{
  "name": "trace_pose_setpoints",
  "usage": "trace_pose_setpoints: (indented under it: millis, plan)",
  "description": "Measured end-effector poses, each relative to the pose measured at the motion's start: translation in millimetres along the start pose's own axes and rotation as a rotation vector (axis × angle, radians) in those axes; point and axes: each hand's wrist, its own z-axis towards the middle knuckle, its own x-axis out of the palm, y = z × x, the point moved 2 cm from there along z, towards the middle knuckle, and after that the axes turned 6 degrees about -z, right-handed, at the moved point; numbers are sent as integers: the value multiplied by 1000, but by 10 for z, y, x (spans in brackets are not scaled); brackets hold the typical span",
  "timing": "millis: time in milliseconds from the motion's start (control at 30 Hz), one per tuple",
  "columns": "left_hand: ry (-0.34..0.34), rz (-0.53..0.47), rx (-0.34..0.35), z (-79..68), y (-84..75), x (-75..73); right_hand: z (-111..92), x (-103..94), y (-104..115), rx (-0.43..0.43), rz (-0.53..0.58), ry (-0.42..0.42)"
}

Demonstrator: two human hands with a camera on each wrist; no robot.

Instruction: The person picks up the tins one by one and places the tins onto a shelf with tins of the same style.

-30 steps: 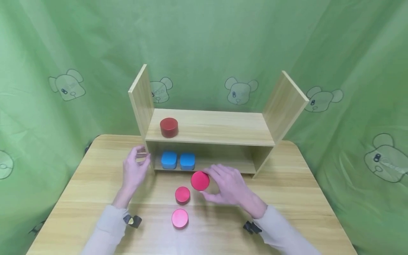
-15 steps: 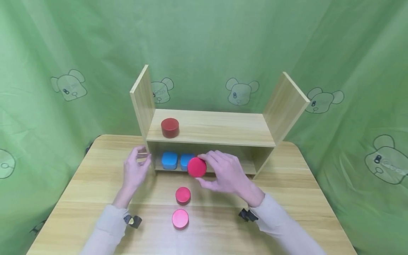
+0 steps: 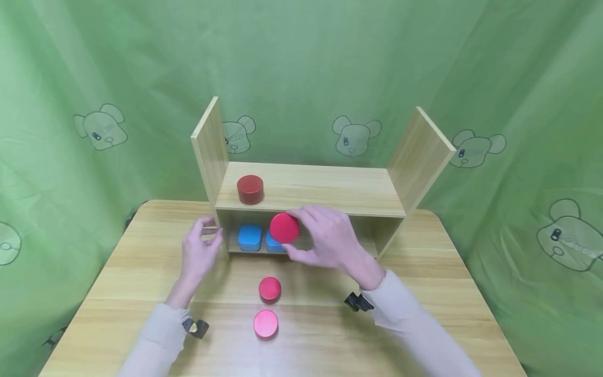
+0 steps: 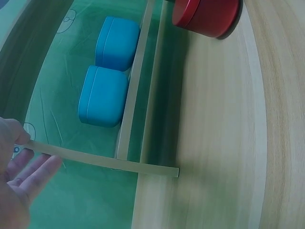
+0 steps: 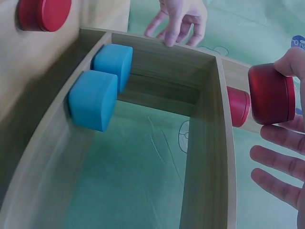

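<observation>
Between thumb and fingers, my right hand holds a round red tin in front of the wooden shelf. In the head view this tin overlaps the right one of two blue tins; the left blue tin stands beside it in the lower compartment. On the upper board, at the left, sits a dark red round tin. My left hand grips the front edge of the shelf's left side panel. The right wrist view shows the held tin pinched, with the other fingers spread.
Two more round red tins, one nearer the shelf and one nearer the person, stand on the wooden table. Tall side panels flank the upper board. A green curtain hangs behind.
My right hand has lifted the red tin up and slightly left, from before the lower compartment toward the upper board's front edge. My left hand has stayed at the side panel.
</observation>
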Motion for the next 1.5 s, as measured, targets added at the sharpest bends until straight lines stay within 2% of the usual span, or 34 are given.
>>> trace_pose_setpoints:
  millis: [333,700,1200,1500]
  plan:
    - [-7,-11,8,-3,-5,-10,161,50,-92,34,-20,-46]
    - [-13,-12,26,-7,10,-14,300,123,-214,82,-59,-50]
    - [-11,-9,25,-9,14,-9,379,223,-280,141,-85,-7]
    - [-11,3,34,-5,2,-5,403,279,-335,198,-96,98]
